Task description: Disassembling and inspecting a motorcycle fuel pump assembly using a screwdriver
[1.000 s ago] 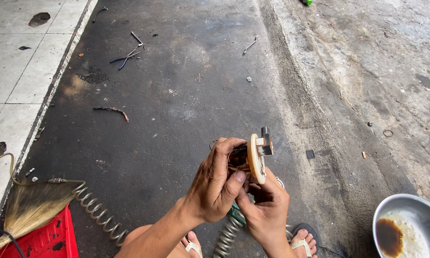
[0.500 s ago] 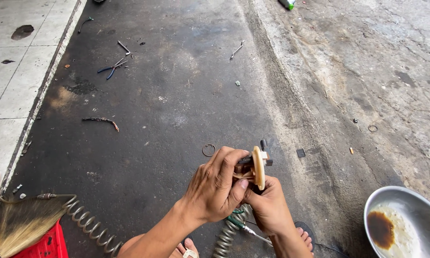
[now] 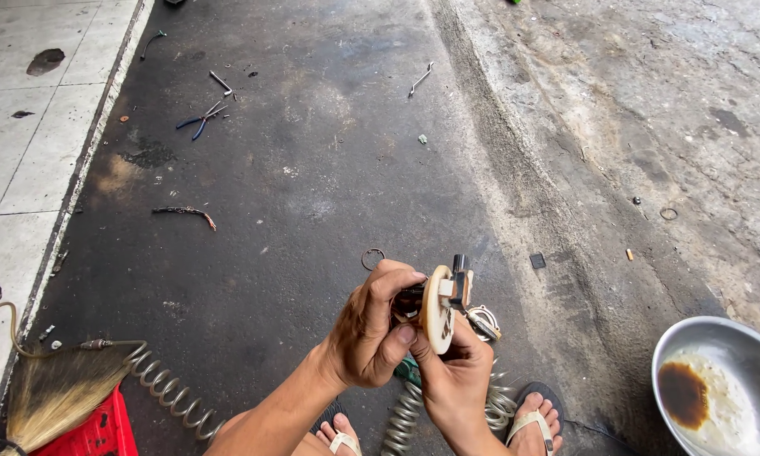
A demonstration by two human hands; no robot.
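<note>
Both my hands hold a small mechanical part with a cream round plastic flange (image 3: 436,309) and a black fitting on top. My left hand (image 3: 371,331) wraps its dark body from the left, thumb against the flange. From below, my right hand (image 3: 456,380) grips the flange's lower edge. A metal clip hangs off the part's right side. My feet in sandals show beneath, over a coiled hose (image 3: 405,418).
A metal bowl (image 3: 726,338) with brown liquid sits at the lower right. A small ring (image 3: 372,258) lies on the dark pavement. Blue-handled pliers (image 3: 199,120), a spanner (image 3: 420,78) and bits of wire lie farther off. A broom (image 3: 50,397) and red crate (image 3: 101,431) are lower left.
The view has tilted down and drifted slightly; my hands keep hold of the part, turning it a little so the flange faces more toward me.
</note>
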